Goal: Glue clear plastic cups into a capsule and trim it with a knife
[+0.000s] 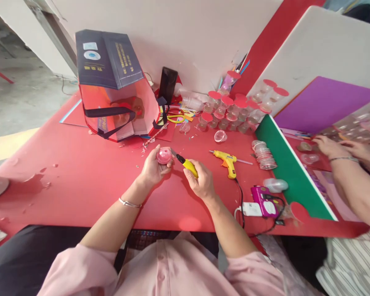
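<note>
My left hand [154, 167] is closed around a small clear plastic cup [164, 155], which looks pink against the red table. In my right hand [200, 179] is a yellow and black utility knife [189, 166], its blade pointing at the cup's right side. Whether the blade touches the cup I cannot tell. To the right of the knife lies a yellow hot glue gun [227, 162] with a glue stick out of its back. Another clear cup [220, 136] rests on its side beyond the knife.
A red and navy bag [111, 61] lies open at the back left. Several cups with red discs [226, 102] crowd the back right. A stack of lids [264, 154] stands by a green divider [291, 164]. A purple power strip [264, 201] has cords. A co-worker's hands [333, 148] are beyond.
</note>
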### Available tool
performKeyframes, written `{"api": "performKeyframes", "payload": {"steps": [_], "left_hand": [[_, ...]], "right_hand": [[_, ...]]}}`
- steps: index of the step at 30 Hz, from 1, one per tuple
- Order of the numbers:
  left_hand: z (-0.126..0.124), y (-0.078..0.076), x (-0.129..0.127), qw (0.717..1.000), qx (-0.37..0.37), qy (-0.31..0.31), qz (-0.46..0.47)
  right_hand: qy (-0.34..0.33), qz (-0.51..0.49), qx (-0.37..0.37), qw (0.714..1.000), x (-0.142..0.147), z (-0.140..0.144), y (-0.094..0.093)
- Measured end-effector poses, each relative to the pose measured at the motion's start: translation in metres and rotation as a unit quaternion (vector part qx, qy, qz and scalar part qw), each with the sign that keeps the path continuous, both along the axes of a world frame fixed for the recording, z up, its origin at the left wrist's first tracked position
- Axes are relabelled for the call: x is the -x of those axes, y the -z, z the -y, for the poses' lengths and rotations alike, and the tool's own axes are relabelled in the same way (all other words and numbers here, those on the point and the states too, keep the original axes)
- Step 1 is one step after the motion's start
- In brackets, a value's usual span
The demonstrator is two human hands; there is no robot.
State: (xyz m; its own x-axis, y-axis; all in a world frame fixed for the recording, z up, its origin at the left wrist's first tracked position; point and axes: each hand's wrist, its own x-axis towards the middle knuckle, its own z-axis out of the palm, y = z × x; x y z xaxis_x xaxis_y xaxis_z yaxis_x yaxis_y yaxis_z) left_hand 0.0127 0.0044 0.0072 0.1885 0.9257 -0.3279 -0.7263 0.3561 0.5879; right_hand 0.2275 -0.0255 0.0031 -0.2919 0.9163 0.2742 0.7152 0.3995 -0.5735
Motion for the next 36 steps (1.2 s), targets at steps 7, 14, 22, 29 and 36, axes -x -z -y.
{"api": "performKeyframes", "payload": {"steps": [7,14,22,29,36], "left_hand": [[0.000,0.006,-0.005,0.998,0.011,-0.040,-0.050],[0.002,0.004,-0.008,0.997,0.022,-0.030,-0.063],[0.003,0.003,-0.010,0.996,0.002,-0.072,-0.055],[0.003,0.001,-0.012,0.997,0.014,-0.065,-0.048],[0.003,0.000,-0.014,0.997,0.028,-0.034,-0.055]], "right_hand": [[-0.048,0.084,-0.051,0.994,0.005,-0.001,0.001],[-0.037,0.136,-0.045,0.989,0.008,0.004,-0.003],[-0.034,0.140,-0.061,0.988,0.009,0.001,-0.002],[-0.041,0.125,-0.128,0.983,0.009,0.001,0.003],[-0.054,0.090,-0.224,0.969,0.007,-0.001,0.007]]}}
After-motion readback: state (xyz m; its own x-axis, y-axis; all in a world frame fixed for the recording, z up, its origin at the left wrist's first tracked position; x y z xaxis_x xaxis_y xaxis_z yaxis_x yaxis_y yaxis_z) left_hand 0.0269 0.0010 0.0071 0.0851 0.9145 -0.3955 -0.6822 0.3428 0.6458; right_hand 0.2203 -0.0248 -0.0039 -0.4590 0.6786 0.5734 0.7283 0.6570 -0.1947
